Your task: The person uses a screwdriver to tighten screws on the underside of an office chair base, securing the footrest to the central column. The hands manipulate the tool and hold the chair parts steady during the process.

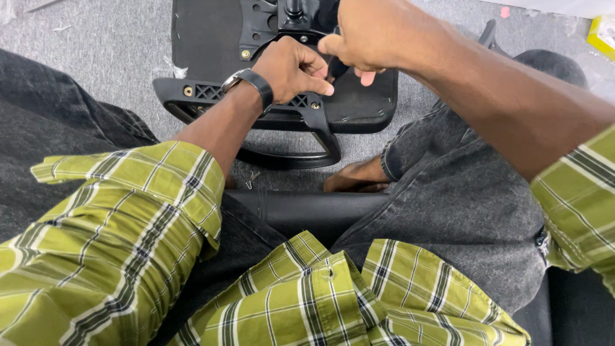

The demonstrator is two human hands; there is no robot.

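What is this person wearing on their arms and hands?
Both hands are bare, no gloves. The left hand has a black wrist strap with a silver-edged watch. The right hand wears nothing. Both sleeves are green plaid with dark and white stripes, ending short of the forearms.

chair base (282, 16) cropped, tool (337, 67) mostly hidden

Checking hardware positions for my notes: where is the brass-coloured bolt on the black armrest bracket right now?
In the head view, upper left of centre, one brass-coloured bolt sits at the left end of the black armrest bracket, left of the left hand and its wristwatch, above the grey carpet.
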